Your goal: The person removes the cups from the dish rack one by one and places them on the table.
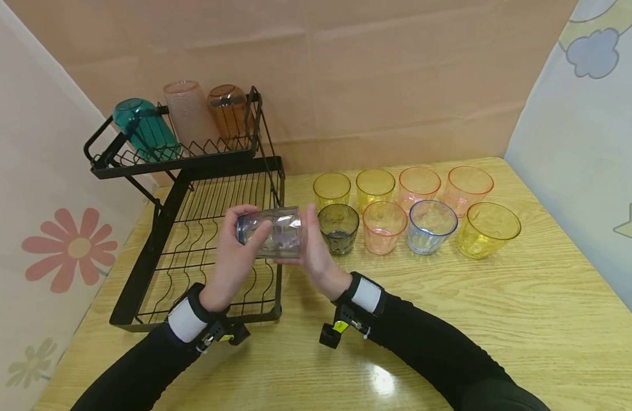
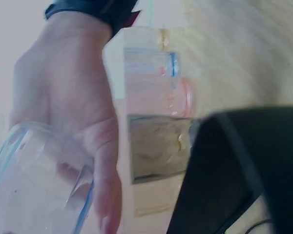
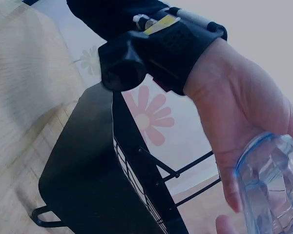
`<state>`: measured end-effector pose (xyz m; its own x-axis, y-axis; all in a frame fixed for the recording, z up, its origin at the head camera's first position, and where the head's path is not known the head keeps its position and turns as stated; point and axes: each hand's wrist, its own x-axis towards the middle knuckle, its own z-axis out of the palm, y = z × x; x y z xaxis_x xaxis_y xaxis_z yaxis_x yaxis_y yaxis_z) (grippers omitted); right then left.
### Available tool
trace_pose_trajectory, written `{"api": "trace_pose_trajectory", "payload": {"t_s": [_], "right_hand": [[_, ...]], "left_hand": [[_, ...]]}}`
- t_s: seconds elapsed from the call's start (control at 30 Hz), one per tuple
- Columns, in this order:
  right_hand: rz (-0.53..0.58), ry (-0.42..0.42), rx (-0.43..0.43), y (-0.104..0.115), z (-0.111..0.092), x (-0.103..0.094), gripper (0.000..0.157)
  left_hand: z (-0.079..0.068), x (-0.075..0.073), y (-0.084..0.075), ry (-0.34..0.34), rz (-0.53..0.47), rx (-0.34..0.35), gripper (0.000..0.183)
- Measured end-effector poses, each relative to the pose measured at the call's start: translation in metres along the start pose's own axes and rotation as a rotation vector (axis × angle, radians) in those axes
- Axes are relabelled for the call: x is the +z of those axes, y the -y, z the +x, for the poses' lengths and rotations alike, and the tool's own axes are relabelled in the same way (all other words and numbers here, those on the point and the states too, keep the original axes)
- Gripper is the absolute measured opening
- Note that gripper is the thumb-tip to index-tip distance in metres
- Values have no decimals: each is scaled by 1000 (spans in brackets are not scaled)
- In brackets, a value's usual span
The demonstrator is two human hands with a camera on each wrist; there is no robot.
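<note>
A clear, faceted drinking glass [image 1: 277, 233] lies sideways in the air between both hands, above the right side of the rack. My left hand [image 1: 233, 254] grips its left end, with the thumb along the near side. At the other end my right hand [image 1: 318, 257] holds it, thumb upright and fingers reaching underneath. The left wrist view catches the right hand [image 2: 73, 97] against the glass [image 2: 39, 180]. From the right wrist view, the left hand [image 3: 234, 102] is seen around the glass [image 3: 276, 185]; some fingers are hidden or cut off there.
A black two-tier dish rack [image 1: 275, 285] stands left. Its upper shelf bears teal [image 1: 146, 128], pink [image 1: 190, 114] and brown [image 1: 229, 111] glasses, upside down. Right of the hands, two rows of upright tumblers include grey [image 1: 339, 228], pink [image 1: 384, 227], blue [image 1: 432, 226] and yellow [image 1: 487, 229] ones.
</note>
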<state>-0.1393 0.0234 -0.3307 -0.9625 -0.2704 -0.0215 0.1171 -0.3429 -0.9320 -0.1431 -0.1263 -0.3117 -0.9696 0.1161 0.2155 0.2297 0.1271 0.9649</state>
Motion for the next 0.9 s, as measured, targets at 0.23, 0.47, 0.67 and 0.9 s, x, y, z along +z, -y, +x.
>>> {"api": "trace_pose_trajectory", "payload": {"t_s": [0.23, 0.47, 0.67, 0.9], "right_hand": [[-89, -123, 11, -5, -5, -4, 76], [-110, -213, -74, -7, -5, -6, 46], [-193, -203, -187, -5, -6, -14, 40], [-364, -40, -257, -4, -13, -32, 32]], "left_hand": [[-7, 15, 11, 0, 19, 77, 43], [-10, 20, 12, 49, 9, 62, 47], [-10, 10, 11, 197, 111, 71, 46], [-13, -9, 15, 354, 193, 48, 38]]}}
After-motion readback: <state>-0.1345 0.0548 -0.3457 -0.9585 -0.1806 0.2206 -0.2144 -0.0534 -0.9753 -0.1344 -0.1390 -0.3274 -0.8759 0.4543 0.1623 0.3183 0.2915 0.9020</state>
